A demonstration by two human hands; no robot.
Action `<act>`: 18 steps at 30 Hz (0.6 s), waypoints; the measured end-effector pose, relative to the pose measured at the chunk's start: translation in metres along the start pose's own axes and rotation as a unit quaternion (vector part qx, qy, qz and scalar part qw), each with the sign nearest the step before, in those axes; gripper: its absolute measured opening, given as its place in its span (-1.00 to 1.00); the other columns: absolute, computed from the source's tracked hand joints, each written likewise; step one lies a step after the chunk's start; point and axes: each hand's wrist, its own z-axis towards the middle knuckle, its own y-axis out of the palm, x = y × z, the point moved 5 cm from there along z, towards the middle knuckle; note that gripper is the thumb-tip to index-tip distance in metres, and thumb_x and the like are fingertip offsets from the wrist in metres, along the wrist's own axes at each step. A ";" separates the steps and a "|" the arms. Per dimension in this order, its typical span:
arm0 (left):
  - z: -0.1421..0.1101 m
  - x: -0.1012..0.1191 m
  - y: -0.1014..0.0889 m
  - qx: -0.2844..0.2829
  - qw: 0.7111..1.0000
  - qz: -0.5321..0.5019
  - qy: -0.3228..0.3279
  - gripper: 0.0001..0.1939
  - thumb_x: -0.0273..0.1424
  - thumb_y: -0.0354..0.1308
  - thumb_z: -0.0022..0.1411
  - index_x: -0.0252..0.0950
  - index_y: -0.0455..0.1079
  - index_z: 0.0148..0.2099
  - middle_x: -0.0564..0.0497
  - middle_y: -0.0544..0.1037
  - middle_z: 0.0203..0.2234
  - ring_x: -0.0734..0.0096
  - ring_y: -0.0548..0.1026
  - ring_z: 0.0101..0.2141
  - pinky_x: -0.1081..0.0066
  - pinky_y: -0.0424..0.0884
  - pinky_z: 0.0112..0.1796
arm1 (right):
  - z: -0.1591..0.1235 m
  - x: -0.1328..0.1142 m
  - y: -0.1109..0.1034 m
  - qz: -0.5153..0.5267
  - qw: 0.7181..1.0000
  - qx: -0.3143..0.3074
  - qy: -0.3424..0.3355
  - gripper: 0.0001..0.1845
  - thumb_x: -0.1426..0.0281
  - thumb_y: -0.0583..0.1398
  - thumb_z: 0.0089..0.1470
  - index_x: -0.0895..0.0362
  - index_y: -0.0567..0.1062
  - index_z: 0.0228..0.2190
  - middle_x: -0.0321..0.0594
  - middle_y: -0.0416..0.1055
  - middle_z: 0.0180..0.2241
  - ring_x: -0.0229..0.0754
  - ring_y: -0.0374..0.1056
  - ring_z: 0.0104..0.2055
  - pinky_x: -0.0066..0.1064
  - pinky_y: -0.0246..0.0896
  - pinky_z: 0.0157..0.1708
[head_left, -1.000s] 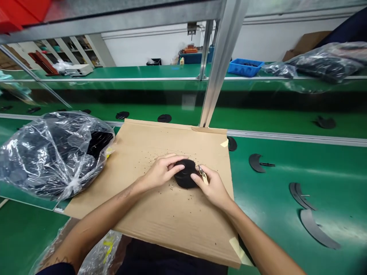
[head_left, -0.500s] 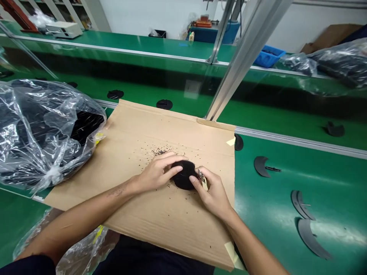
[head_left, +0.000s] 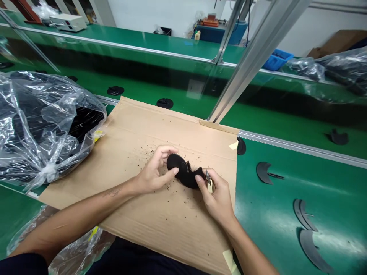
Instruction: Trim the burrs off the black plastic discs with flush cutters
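Note:
Over the cardboard sheet [head_left: 137,126], my left hand [head_left: 155,172] is closed on a black round disc [head_left: 175,164], thumb on top and fingers behind. A black crescent-shaped piece [head_left: 192,178] lies against the disc's lower right side, pinched by the thumb of my right hand [head_left: 216,191]. That same hand also keeps a small pair of nippers [head_left: 209,182] with pale yellow handles in its palm. Between the two black pieces a thin dark sprue [head_left: 188,165] sticks up. Small black scraps [head_left: 169,193] are scattered on the cardboard around both hands.
A clear plastic bag of black parts [head_left: 51,126] sits at the left. Several grey-black crescent pieces [head_left: 265,172] lie on the green table [head_left: 266,214] at the right. A metal post [head_left: 249,65] rises behind the cardboard, with black discs [head_left: 164,103] on the green belt beyond.
The disc and the crescent piece, together in one round shape before, have come apart. My right hand has shifted right with the crescent and nippers. The view has tilted slightly.

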 end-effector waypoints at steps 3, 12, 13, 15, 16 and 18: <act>-0.003 0.000 0.001 0.024 0.999 -0.044 -0.017 -0.70 -0.44 0.17 0.32 -0.23 0.27 0.08 -0.05 0.50 -0.16 0.41 0.53 -0.19 0.42 0.52 -0.21 | -0.001 -0.002 0.001 0.011 1.000 -0.009 0.000 -0.77 0.27 0.14 0.24 0.07 0.32 -0.45 -0.33 0.28 -0.49 -0.23 0.18 -0.45 -0.39 0.11 -0.42; -0.006 0.007 0.011 0.022 0.994 0.102 0.023 -0.86 -0.42 0.20 0.30 -0.26 0.37 -0.09 -0.01 0.53 -0.27 0.35 0.48 -0.20 0.28 0.44 -0.15 | -0.004 -0.005 0.006 0.037 0.999 -0.039 -0.007 -0.75 0.23 0.15 0.25 0.07 0.37 -0.43 -0.31 0.31 -0.50 -0.22 0.21 -0.45 -0.39 0.16 -0.43; -0.006 0.008 0.011 0.015 0.991 0.127 0.033 -0.85 -0.41 0.19 0.32 -0.25 0.38 -0.06 -0.01 0.53 -0.26 0.35 0.47 -0.21 0.29 0.43 -0.15 | -0.004 -0.005 0.006 0.038 0.998 -0.038 -0.011 -0.76 0.23 0.15 0.25 0.07 0.37 -0.43 -0.31 0.32 -0.49 -0.22 0.21 -0.45 -0.39 0.16 -0.44; -0.005 0.010 0.013 -0.002 0.988 0.148 0.049 -0.85 -0.41 0.15 0.35 -0.25 0.40 -0.04 -0.01 0.54 -0.26 0.36 0.47 -0.22 0.30 0.42 -0.17 | -0.004 -0.005 0.005 0.036 0.998 -0.039 -0.020 -0.79 0.26 0.16 0.24 0.06 0.37 -0.42 -0.30 0.33 -0.48 -0.22 0.23 -0.45 -0.38 0.16 -0.44; -0.005 0.011 0.013 -0.004 0.987 0.150 0.054 -0.85 -0.41 0.14 0.35 -0.25 0.39 -0.04 -0.01 0.53 -0.26 0.36 0.46 -0.22 0.30 0.43 -0.18 | -0.004 -0.005 0.006 0.034 0.998 -0.041 -0.025 -0.81 0.27 0.16 0.24 0.06 0.38 -0.41 -0.29 0.34 -0.48 -0.22 0.23 -0.44 -0.38 0.16 -0.44; -0.005 0.010 0.013 0.001 0.987 0.151 0.060 -0.86 -0.40 0.14 0.35 -0.26 0.39 -0.04 -0.03 0.51 -0.25 0.34 0.47 -0.20 0.30 0.44 -0.18 | -0.005 -0.005 0.006 0.027 0.998 -0.044 -0.037 -0.84 0.29 0.16 0.24 0.06 0.38 -0.38 -0.29 0.34 -0.47 -0.20 0.25 -0.43 -0.37 0.16 -0.43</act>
